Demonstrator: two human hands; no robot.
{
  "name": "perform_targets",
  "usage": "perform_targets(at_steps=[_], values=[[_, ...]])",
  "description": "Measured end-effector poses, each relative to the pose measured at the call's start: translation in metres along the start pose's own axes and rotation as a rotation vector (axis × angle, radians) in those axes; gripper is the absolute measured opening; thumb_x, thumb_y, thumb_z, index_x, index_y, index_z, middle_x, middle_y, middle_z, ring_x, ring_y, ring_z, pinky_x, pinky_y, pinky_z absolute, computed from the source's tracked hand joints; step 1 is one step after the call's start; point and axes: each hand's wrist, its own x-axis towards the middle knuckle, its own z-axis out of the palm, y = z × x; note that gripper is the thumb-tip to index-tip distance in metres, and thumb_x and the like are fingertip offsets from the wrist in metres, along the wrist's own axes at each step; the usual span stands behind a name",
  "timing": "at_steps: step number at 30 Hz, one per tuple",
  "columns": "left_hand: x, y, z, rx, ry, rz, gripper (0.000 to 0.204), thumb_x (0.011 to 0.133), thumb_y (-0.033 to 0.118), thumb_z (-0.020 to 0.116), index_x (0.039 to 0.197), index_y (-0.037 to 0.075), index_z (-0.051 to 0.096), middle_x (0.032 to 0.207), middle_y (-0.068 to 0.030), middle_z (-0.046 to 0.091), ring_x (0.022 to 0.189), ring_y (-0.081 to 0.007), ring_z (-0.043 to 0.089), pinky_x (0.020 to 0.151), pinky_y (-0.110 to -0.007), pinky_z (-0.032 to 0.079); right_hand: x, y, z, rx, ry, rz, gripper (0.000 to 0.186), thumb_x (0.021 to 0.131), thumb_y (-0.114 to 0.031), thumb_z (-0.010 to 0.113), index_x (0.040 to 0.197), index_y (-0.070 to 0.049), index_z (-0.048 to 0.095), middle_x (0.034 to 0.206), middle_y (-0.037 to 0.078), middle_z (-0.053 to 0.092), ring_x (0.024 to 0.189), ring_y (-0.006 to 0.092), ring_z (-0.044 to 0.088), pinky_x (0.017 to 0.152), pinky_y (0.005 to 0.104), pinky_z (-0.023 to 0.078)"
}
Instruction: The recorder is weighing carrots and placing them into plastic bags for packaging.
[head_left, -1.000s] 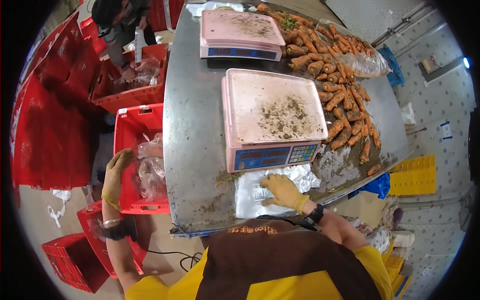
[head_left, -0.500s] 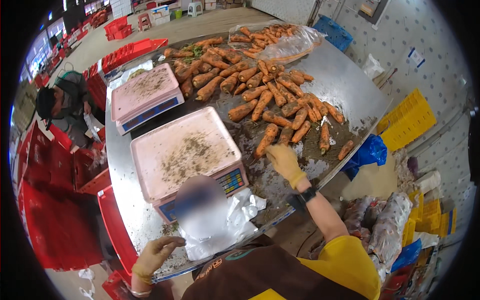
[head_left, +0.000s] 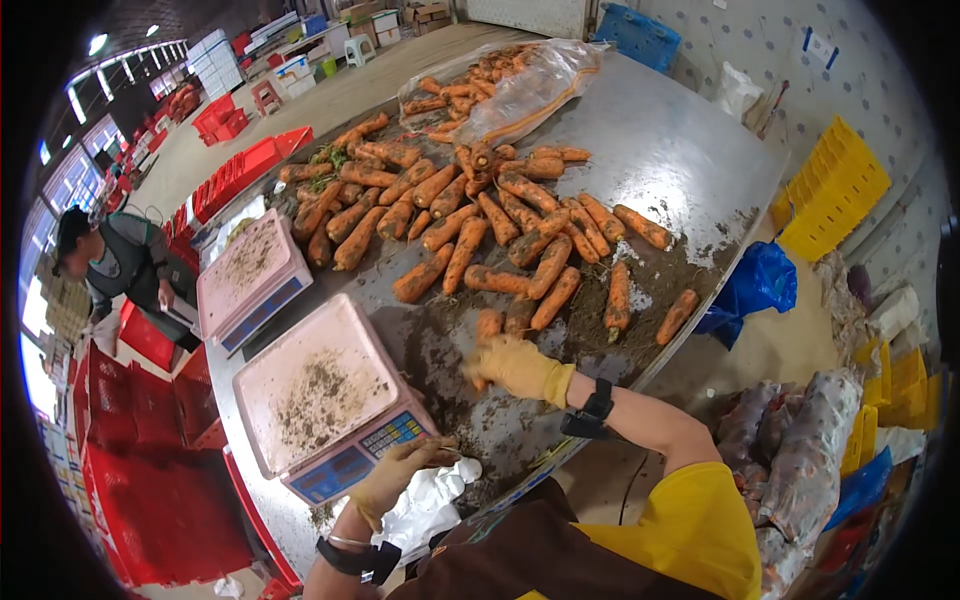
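Note:
A heap of dirt-covered carrots (head_left: 535,240) lies across the metal table (head_left: 690,130). My right hand (head_left: 520,370), in a pale yellow glove, is closed around a carrot (head_left: 488,324) at the heap's near edge. Its fingertips are smeared by motion. My left hand (head_left: 395,480), also gloved, hovers by the front corner of the near pink scale (head_left: 345,330), over crumpled white plastic bags (head_left: 430,510). Its fingers stretch to the right, with nothing clearly held. Soil crumbs lie on the scale's pan.
A second pink scale (head_left: 225,290) stands farther back. Behind the heap, a clear plastic bag (head_left: 530,95) holds more carrots. Red crates (head_left: 160,500) are stacked left, near another person (head_left: 130,260). Yellow crates (head_left: 835,190) and a blue bag (head_left: 755,285) are at right.
My view has shifted. My left hand has moved up and right to the near scale's corner. My right hand has closed around the carrot at the heap's near edge.

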Motion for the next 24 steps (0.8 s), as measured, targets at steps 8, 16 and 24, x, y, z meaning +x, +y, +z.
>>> perform_targets(at_steps=[8, 16, 24], values=[[0.041, 0.025, 0.021, -0.014, -0.035, -0.144, 0.043, 0.106, 0.029, 0.047, 0.133, -0.004, 0.056, 0.122, -0.016, 0.067, 0.115, -0.0227, 0.063, 0.103, -0.033, 0.046, 0.033, 0.173, -0.098, -0.947, -0.015, 0.524, 0.035, 0.09, -0.009, 0.058, 0.124, -0.011, 0.064, 0.114, 0.011, 0.067, 0.117, 0.0286, 0.059, 0.111, 0.0461, 0.037], [0.046, 0.027, 0.017, -0.069, 0.049, -0.113, 0.043, 0.106, 0.027, 0.048, 0.134, -0.003, 0.055, 0.125, -0.0147, 0.065, 0.118, -0.0217, 0.061, 0.105, -0.032, 0.044, 0.025, 0.204, -0.118, -0.055, -0.331, 0.7, 0.034, 0.092, -0.022, 0.063, 0.116, 0.001, 0.061, 0.102, 0.014, 0.068, 0.095, 0.0283, 0.064, 0.079, 0.0423, 0.052], [0.087, 0.049, 0.062, -0.071, 0.065, 0.242, 0.04, 0.103, 0.02, 0.051, 0.136, -0.002, 0.053, 0.131, -0.0109, 0.061, 0.126, -0.021, 0.054, 0.111, -0.034, 0.037, -0.056, 0.027, -0.078, 1.475, -0.061, 0.557, 0.034, 0.1, -0.01, 0.05, 0.133, -0.002, 0.056, 0.127, 0.01, 0.061, 0.099, 0.0183, 0.065, 0.078, 0.0304, 0.055]])
